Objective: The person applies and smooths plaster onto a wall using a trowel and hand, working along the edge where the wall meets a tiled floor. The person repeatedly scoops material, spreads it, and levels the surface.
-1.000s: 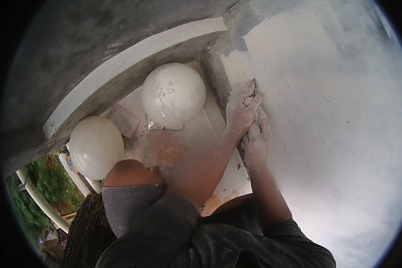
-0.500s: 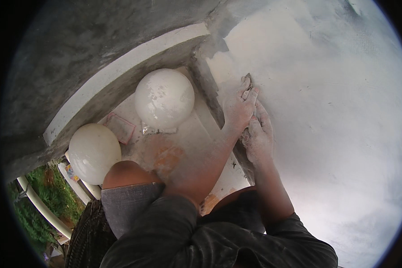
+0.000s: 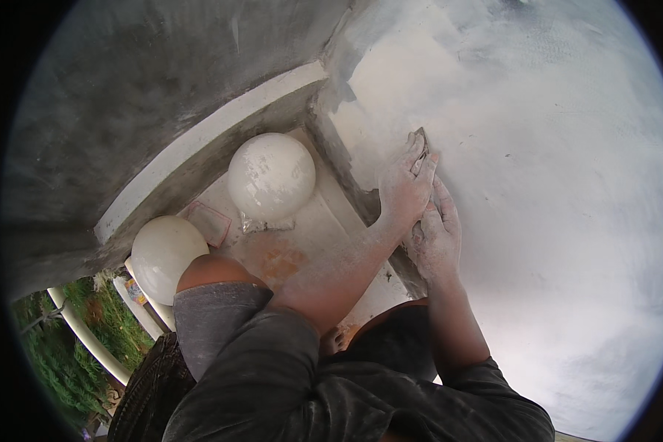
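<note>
My left hand (image 3: 407, 188), coated in white dust, is closed on a folded, dusty grey piece of sandpaper (image 3: 421, 138) whose pointed edge sticks out past the fingers. Just below it, my right hand (image 3: 440, 239) is also closed and touches the left; a dark, crumpled bit shows at its palm, seemingly part of the same sheet. Both hands are against the whitish coated wall (image 3: 538, 221). Much of the sandpaper is hidden by the fingers.
Two large white globes, one (image 3: 272, 175) beside a clear plastic bag (image 3: 267, 223) and one (image 3: 169, 258) further left, sit on the dusty floor (image 3: 331, 210). A low ledge (image 3: 214, 144) curves behind them. My bent knee (image 3: 219, 271) is close by. Railings (image 3: 88, 335) and plants lie at lower left.
Both hands have slid a little to the right along the wall, still together and closed. The whole view has shifted slightly.
</note>
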Tool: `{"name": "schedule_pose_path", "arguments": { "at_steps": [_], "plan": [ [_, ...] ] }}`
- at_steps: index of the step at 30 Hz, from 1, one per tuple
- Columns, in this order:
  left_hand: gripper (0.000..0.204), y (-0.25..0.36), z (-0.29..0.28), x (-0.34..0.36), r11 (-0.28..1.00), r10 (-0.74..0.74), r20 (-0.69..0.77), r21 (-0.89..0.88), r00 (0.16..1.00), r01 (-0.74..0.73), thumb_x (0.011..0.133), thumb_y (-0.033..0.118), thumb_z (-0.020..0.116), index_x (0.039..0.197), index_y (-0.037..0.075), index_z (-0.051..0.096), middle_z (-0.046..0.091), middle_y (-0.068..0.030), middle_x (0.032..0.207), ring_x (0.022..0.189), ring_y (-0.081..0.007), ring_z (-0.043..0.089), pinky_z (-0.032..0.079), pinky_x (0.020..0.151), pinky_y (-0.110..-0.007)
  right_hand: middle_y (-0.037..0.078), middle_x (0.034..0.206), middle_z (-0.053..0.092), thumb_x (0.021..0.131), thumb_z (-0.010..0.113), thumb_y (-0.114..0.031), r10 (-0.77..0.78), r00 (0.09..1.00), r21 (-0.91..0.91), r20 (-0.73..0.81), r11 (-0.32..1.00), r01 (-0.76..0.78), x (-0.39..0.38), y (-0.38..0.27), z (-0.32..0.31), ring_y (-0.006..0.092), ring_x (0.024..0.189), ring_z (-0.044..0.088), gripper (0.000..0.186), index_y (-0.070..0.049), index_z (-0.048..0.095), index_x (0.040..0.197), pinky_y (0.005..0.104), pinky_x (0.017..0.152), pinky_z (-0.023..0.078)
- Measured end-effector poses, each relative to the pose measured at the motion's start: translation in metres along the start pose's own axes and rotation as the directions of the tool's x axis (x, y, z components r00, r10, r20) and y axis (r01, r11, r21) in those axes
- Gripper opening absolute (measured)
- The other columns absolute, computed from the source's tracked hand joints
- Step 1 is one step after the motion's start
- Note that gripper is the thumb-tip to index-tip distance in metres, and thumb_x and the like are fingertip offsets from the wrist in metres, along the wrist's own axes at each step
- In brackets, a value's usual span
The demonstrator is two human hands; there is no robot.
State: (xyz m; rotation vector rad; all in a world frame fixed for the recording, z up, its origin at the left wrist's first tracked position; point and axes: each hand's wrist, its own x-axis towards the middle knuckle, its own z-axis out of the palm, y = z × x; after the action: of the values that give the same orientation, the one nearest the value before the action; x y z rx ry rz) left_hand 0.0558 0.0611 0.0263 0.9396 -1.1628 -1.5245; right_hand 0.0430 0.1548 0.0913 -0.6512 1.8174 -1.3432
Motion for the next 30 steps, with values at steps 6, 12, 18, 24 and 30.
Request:
{"name": "schedule_pose_path", "arguments": {
  "at_steps": [6, 12, 18, 24, 30],
  "plan": [
    [0.052, 0.014, 0.002, -0.003, 0.994, 0.029, -0.043, -0.107, 0.999, -0.033, 0.104, 0.026, 0.065, 0.141, -0.009, 0.058, 0.054, -0.0276, 0.152, 0.145, -0.0341, 0.051, 0.041, 0.120, -0.037, -0.003, 0.086, 0.058, 0.110, 0.047, -0.014, -0.128, 0.992, -0.016, 0.015, 0.992, 0.128, -0.001, -0.007, 0.005, 0.0031, 0.063, 0.046, 0.050, 0.001, 0.040, 0.158, 0.0207, 0.054, 0.039],
    [0.052, 0.014, 0.001, 0.004, 0.993, -0.009, 0.091, 0.115, 0.996, -0.002, 0.104, 0.027, 0.064, 0.141, -0.009, 0.059, 0.054, -0.0275, 0.151, 0.143, -0.0339, 0.053, 0.042, 0.119, -0.037, -0.001, 0.086, 0.057, 0.109, 0.046, -0.013, -0.020, 0.995, 0.126, -0.102, 0.991, 0.032, 0.006, -0.012, 0.002, 0.0044, 0.063, 0.046, 0.051, -0.001, 0.040, 0.159, 0.0226, 0.055, 0.040],
    [0.055, 0.005, 0.000, 0.012, 0.999, 0.048, -0.105, -0.003, 0.993, -0.049, 0.102, 0.033, 0.064, 0.144, -0.002, 0.060, 0.059, -0.0195, 0.151, 0.135, -0.0303, 0.062, 0.049, 0.110, -0.034, -0.001, 0.086, 0.057, 0.110, 0.046, -0.014, -0.079, 0.996, -0.057, 0.030, 0.995, 0.081, 0.016, -0.001, 0.003, 0.0044, 0.063, 0.047, 0.050, -0.003, 0.041, 0.158, 0.0224, 0.054, 0.040],
    [0.053, 0.007, -0.008, 0.016, 0.991, 0.010, 0.010, 0.131, 1.000, -0.011, 0.102, 0.034, 0.063, 0.146, 0.003, 0.060, 0.062, -0.0202, 0.146, 0.130, -0.0312, 0.065, 0.050, 0.108, -0.035, 0.002, 0.104, 0.066, 0.106, 0.045, -0.006, -0.072, 0.997, -0.017, 0.033, 0.997, 0.072, 0.016, -0.002, 0.008, 0.0001, 0.061, 0.046, 0.053, -0.003, 0.040, 0.159, 0.0177, 0.051, 0.039],
    [0.056, 0.043, 0.007, -0.019, 0.995, 0.050, 0.079, 0.084, 0.996, -0.057, 0.103, 0.034, 0.062, 0.147, -0.001, 0.057, 0.060, -0.0205, 0.149, 0.135, -0.0298, 0.062, 0.049, 0.109, -0.036, 0.001, 0.098, 0.061, 0.109, 0.044, -0.010, -0.020, 1.000, -0.083, -0.015, 0.996, 0.018, -0.022, -0.029, -0.018, 0.0020, 0.063, 0.043, 0.051, -0.004, 0.041, 0.159, 0.0207, 0.053, 0.036]
  ]
}}
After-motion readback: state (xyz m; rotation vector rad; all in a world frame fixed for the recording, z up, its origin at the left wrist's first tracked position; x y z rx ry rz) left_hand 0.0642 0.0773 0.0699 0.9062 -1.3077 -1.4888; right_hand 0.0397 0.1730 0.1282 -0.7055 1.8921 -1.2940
